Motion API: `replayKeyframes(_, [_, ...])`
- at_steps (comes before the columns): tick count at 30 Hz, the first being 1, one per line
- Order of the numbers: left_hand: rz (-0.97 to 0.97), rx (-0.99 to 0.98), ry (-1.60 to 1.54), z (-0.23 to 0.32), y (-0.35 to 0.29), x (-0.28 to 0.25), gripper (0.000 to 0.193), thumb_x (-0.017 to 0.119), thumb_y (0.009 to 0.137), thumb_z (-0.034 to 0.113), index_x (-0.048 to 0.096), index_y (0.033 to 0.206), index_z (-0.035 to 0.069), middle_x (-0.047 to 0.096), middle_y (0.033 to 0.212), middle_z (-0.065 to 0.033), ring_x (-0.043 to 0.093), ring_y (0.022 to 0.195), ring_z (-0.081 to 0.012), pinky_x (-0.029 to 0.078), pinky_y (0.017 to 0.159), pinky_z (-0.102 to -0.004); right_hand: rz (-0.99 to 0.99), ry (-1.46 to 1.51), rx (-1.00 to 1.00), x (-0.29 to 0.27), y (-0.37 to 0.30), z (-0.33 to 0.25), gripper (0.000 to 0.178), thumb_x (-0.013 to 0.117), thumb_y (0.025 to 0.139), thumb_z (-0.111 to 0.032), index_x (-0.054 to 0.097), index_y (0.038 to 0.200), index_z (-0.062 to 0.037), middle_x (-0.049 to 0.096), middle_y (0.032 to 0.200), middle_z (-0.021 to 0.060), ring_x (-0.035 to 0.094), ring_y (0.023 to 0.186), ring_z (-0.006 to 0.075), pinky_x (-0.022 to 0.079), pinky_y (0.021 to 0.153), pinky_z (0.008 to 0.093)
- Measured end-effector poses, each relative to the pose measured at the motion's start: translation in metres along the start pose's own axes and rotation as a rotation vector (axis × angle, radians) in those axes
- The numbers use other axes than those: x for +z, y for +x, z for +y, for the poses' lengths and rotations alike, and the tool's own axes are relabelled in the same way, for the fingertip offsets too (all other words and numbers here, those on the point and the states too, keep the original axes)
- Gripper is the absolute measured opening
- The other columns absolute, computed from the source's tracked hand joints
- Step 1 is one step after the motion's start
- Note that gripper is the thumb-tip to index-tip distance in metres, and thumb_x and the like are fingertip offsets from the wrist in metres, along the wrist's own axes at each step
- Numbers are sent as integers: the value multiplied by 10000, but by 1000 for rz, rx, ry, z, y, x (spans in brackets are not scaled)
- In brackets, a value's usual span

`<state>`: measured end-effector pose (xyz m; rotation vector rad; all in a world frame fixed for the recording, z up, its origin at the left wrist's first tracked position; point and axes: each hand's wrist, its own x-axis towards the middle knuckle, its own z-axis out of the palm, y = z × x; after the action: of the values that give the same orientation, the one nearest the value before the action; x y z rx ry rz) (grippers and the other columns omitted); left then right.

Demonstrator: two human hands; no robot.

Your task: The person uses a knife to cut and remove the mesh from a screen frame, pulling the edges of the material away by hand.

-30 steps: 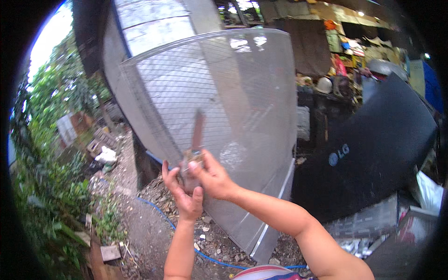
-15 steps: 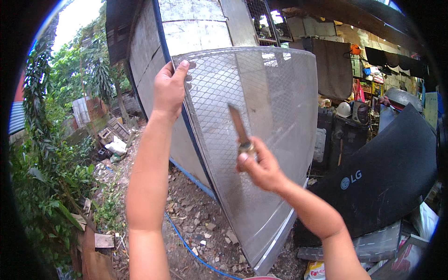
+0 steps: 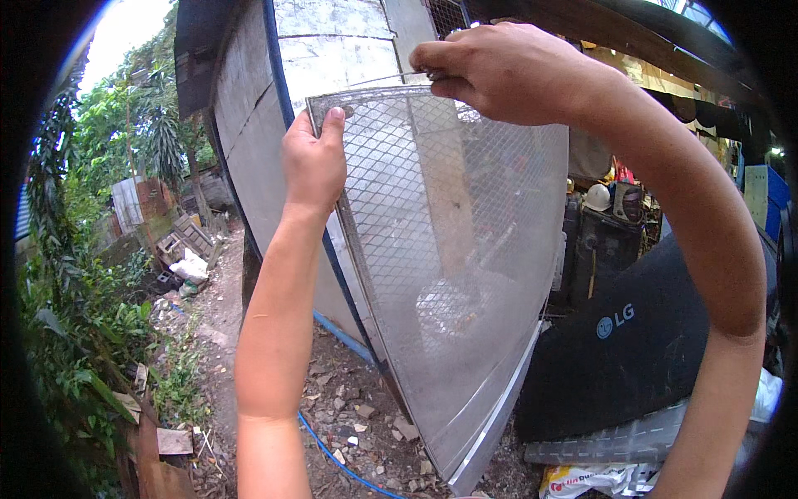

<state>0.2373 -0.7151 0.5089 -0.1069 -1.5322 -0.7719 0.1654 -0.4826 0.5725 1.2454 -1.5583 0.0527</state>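
Observation:
A large, thin translucent sheet (image 3: 482,233) with a diamond grid pattern hangs upright and slightly bowed in front of me. My left hand (image 3: 316,162) grips its upper left edge, thumb on the near face and fingers behind. Above the sheet's top edge is my right hand (image 3: 507,71), closed around the handle of a knife (image 3: 386,81). The blade points left, seen nearly edge-on as a thin line just over the top edge. Whether it touches the sheet I cannot tell. Most of the handle is hidden by my fingers.
Behind the sheet stands a pale-walled shed (image 3: 249,125). A big black curved panel (image 3: 632,349) leans at right, near a white helmet (image 3: 597,197) and clutter. A blue hose (image 3: 337,457) crosses the rubble ground; plants (image 3: 83,333) grow at left.
My right hand has risen with the knife from in front of the sheet's middle to its top edge, and the blade has turned to point left. My left hand keeps its grip.

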Motion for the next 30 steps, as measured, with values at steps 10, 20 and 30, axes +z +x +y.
replayKeyframes(10, [28,11,64,4,-3,3,254,593,949,221,643,994,-24,689,853,-90,604,769,-160,474,737,-318,103,5,-17,30,3,-12,248,501,1001,-225,609,1184,-98,701,904,119,689,738,221,554,617,318])
replayKeyframes(20, [-1,29,40,8,-4,5,205,595,969,214,643,986,15,598,810,27,485,722,-57,406,636,-237,78,19,-42,25,8,-6,246,527,987,-217,607,1184,-94,705,905,128,698,760,236,561,653,345])
replayKeyframes(30, [22,62,52,4,-2,0,204,609,960,236,636,962,35,488,680,81,383,579,-21,313,506,-223,-93,6,-12,-16,17,-19,277,548,968,-236,600,1209,-111,704,972,129,688,874,278,537,793,406])
